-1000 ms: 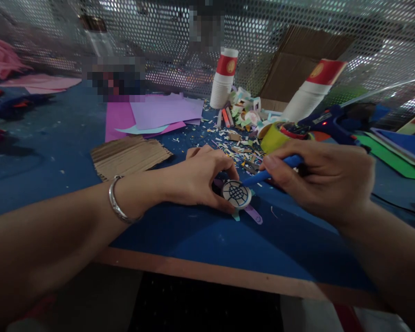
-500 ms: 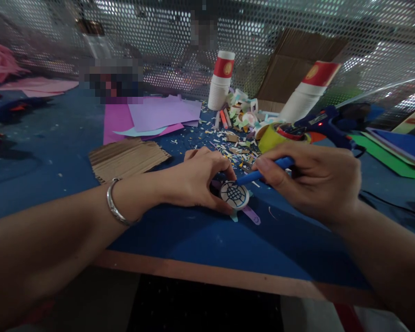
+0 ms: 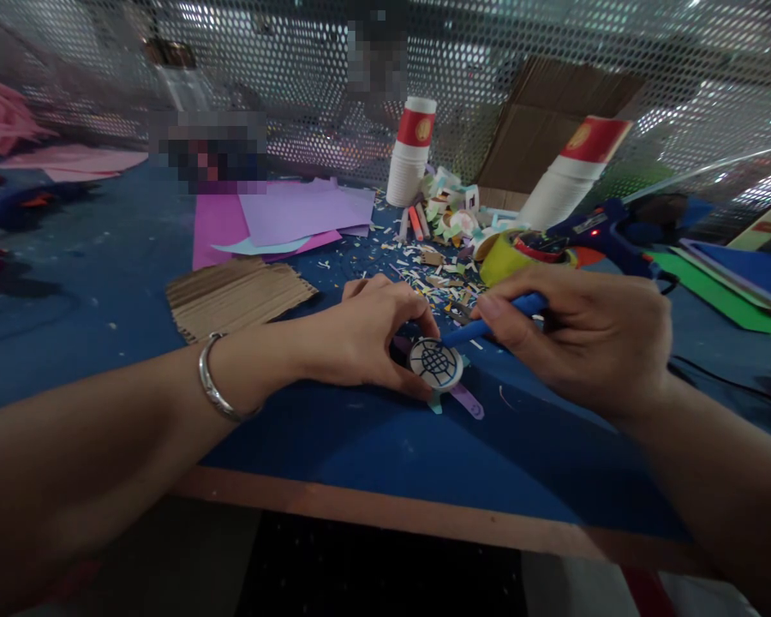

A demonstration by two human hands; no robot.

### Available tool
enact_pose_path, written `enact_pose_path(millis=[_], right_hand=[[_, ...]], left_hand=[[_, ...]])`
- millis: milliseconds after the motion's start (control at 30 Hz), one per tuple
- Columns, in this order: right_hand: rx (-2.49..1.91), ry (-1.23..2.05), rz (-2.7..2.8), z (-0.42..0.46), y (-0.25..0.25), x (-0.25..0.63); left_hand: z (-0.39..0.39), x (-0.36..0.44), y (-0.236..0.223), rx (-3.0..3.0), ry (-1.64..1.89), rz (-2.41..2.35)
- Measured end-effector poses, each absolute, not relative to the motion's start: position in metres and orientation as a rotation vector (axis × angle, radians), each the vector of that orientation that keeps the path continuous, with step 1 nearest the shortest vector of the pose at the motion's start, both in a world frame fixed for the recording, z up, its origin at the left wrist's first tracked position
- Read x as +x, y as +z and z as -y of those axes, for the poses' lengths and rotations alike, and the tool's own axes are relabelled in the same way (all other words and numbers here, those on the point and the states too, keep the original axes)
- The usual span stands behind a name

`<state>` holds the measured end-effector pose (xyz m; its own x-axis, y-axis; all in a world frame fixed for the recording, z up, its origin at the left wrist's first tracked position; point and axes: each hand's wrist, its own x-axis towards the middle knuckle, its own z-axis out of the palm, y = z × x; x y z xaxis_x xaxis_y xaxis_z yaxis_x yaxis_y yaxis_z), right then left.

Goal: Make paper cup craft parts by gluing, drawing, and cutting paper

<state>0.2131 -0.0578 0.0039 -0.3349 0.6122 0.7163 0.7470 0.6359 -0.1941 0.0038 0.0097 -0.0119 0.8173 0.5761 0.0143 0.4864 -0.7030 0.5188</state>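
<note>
My left hand (image 3: 389,338) is closed around the left side of a small round white disc (image 3: 435,364), thumb in front and fingers behind. Dark blue lines on its face form a circle and a grid. In my right hand (image 3: 578,343) is a blue marker (image 3: 488,326), held like a pen, with its tip at the disc's upper edge. Under the disc, a lilac strip (image 3: 468,401) with a small drawn curl sticks out, along with bits of light green paper.
Paper scraps and several purple sheets (image 3: 308,210) lie behind my hands. Cardboard (image 3: 241,296) is at left. Two stacks of paper cups (image 3: 408,154), yellow tape (image 3: 505,257) and a glue gun (image 3: 600,227) stand further back. A perforated metal screen (image 3: 295,77) borders the blue table (image 3: 373,454).
Hardly anything differs. The marker tip has shifted very slightly along the disc's upper edge; my left hand and the disc stay in place.
</note>
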Motion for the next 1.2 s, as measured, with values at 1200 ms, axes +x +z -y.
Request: enact_pose_path(millis=[1200], right_hand=[[-0.996, -0.162, 2.033, 0.0584, 0.002, 0.2093]], left_hand=[[-0.0099, 0.004, -0.0106, 2.503, 0.246, -0.791]])
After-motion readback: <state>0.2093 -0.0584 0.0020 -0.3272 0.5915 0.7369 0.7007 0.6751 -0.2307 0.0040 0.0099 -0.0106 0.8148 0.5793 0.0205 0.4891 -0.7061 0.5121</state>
